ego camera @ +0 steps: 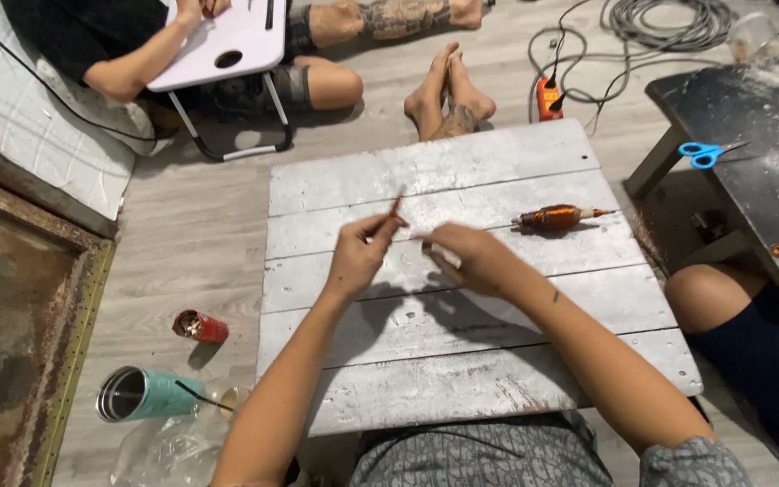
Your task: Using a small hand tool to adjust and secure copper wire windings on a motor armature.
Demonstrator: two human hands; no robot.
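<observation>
Nearest, low left on the floor: teal cup (142, 394) lying on its side, crumpled clear plastic (160, 451) beside it, red can (200, 326) just above. Knee (710, 296) of a seated person at right edge.

Board (462, 361) of grey weathered planks, resting low in front of the wearer.

Over the board's middle, both hands close together. Left hand (358, 257): fingers narrow, pinched on a thin reddish stick (396, 207) that points up and away. Right hand (471, 257): fingers curled in, tips drawn together toward the left hand; cannot tell whether they grip anything.

Just beyond right hand, on the board: copper-wound spool (556, 216) lying flat, apart from both hands.

Right: dark table (768, 180) with blue scissors (703, 154).

Far: bare feet (448, 95), orange power strip (547, 97), coiled cable (669, 22), white lap tray (227, 41) over another person's legs.
</observation>
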